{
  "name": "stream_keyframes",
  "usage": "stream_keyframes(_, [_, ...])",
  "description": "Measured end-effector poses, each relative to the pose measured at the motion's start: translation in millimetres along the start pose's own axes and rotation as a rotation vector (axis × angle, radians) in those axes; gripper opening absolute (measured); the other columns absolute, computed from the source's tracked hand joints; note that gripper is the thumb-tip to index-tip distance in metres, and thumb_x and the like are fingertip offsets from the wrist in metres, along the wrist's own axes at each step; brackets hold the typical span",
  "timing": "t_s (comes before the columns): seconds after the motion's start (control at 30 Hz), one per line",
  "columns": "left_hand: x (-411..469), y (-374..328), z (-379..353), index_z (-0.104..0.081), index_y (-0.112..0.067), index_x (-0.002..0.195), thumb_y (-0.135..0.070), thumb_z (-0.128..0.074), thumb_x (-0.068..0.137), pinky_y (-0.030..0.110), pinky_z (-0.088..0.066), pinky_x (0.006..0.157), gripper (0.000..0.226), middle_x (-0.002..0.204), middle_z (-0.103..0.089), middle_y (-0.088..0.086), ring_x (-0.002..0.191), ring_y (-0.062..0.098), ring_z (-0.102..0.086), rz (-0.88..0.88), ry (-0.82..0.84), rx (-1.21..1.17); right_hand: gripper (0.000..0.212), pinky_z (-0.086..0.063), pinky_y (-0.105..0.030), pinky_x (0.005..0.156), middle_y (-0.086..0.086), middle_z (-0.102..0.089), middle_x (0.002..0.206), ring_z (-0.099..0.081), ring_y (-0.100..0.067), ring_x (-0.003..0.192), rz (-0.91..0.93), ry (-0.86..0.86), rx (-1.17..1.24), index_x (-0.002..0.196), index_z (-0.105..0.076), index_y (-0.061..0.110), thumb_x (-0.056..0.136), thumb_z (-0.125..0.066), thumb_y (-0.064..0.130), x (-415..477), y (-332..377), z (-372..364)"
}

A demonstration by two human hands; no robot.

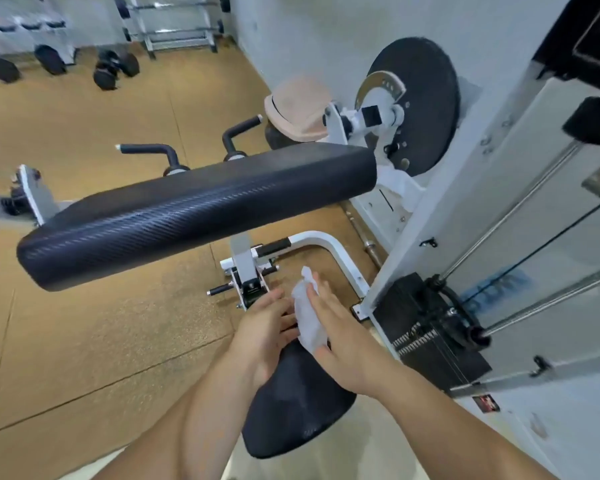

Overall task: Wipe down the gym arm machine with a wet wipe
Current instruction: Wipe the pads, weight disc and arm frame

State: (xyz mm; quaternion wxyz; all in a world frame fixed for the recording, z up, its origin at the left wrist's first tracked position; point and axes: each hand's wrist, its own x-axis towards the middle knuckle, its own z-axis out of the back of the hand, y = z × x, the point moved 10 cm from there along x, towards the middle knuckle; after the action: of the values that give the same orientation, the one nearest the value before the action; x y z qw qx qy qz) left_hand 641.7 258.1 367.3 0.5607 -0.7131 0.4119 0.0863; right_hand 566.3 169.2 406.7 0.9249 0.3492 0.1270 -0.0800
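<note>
The arm machine has a long black arm pad (194, 213) across the middle and a black seat (297, 403) below it. A crumpled white wet wipe (307, 315) sits upright between both hands above the front of the seat. My right hand (347, 341) holds the wipe, with the thumb at its lower end and fingers along its right side. My left hand (265, 332) touches the wipe's left side with loosely bent fingers. Two black handles (146, 148) stick up behind the pad.
The white frame tube (329, 242) curves under the pad. The weight stack (426, 334) with guide rods stands at the right by a black disc (420, 102). A beige hat (298, 109) lies behind the pad. Dumbbells (115, 69) and racks are at the far left.
</note>
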Motion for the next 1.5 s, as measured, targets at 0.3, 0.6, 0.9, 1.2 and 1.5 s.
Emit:
stream_keyframes(0.3, [4, -60, -24, -0.073, -0.009, 0.098, -0.012, -0.060, 0.098, 0.037, -0.062, 0.073, 0.013, 0.092, -0.076, 0.011, 0.081, 0.024, -0.074, -0.121, -0.042, 0.356, 0.081, -0.007, -0.033, 0.129, 0.021, 0.021, 0.168, 0.013, 0.002, 0.154, -0.127, -0.085, 0.224, 0.162, 0.009, 0.042, 0.102, -0.041, 0.021, 4, -5, 28])
stream_keyframes(0.6, [39, -164, -87, -0.067, -0.030, 0.098, -0.024, -0.060, 0.097, 0.008, -0.044, 0.056, 0.010, 0.090, -0.065, -0.013, 0.074, -0.008, -0.060, -0.484, 0.030, 0.840, 0.078, -0.009, -0.042, 0.129, 0.015, 0.029, 0.166, 0.012, -0.014, 0.158, -0.277, -0.405, 0.265, 0.160, 0.018, 0.036, 0.109, -0.040, 0.035, 71, -36, 98])
stream_keyframes(0.9, [97, -234, -86, -0.039, -0.022, 0.151, -0.045, -0.043, 0.102, 0.059, -0.028, 0.117, 0.054, 0.157, -0.039, 0.008, 0.146, 0.034, -0.032, -0.851, -0.295, 1.819, 0.090, 0.013, -0.041, 0.126, -0.003, 0.040, 0.163, 0.037, -0.018, 0.149, -0.144, -0.515, 0.019, 0.159, 0.024, 0.016, 0.104, -0.031, 0.060, 169, -65, 145])
stream_keyframes(1.2, [126, -217, -69, -0.016, -0.033, 0.160, -0.060, -0.010, 0.102, 0.063, -0.011, 0.122, 0.065, 0.169, -0.014, 0.002, 0.156, 0.030, -0.009, -0.629, -0.330, 2.031, 0.094, 0.021, -0.040, 0.124, -0.019, 0.020, 0.168, 0.033, -0.029, 0.151, -0.092, -0.731, -0.242, 0.162, 0.007, 0.003, 0.098, -0.026, 0.063, 196, -108, 207])
stream_keyframes(1.5, [120, -219, -72, -0.023, -0.032, 0.159, -0.058, -0.003, 0.101, 0.061, -0.014, 0.121, 0.067, 0.167, -0.021, -0.002, 0.155, 0.028, -0.015, -0.655, -0.298, 1.957, 0.095, 0.011, -0.046, 0.127, -0.010, 0.017, 0.170, 0.022, -0.027, 0.156, 0.445, -0.628, -0.621, 0.161, 0.013, 0.010, 0.099, -0.029, 0.069, 193, -53, 137])
